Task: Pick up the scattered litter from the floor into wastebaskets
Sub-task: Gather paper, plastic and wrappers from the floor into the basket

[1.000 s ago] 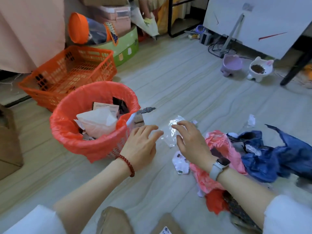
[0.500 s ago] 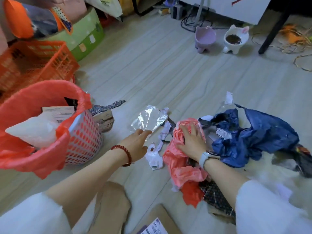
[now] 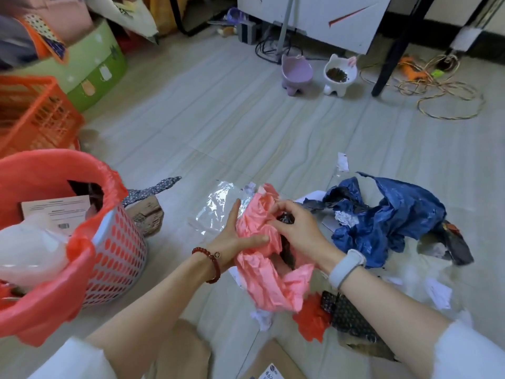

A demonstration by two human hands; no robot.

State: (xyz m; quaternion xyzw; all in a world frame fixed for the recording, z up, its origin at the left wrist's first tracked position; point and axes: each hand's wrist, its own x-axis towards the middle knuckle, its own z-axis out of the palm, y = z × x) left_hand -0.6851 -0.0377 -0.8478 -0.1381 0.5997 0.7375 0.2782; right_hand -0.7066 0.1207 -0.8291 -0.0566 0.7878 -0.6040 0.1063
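A crumpled pink plastic bag is held just above the floor between both hands. My left hand grips its left side, thumb pressed into the plastic. My right hand pinches its top, around something dark inside. A clear crinkled wrapper lies on the floor just behind the left hand. A blue plastic bag lies crumpled to the right. The wastebasket, lined with a red bag and holding paper and plastic, stands at the left.
An orange crate and a green tub stand behind the wastebasket. Two pet bowls and a coiled cord lie at the back. Red scrap, dark patterned wrapper and white scraps lie near my right arm.
My left hand left the clear wrapper and closed on the pink bag. My right hand shifted to pinch the bag's top, and both hands lifted it slightly.
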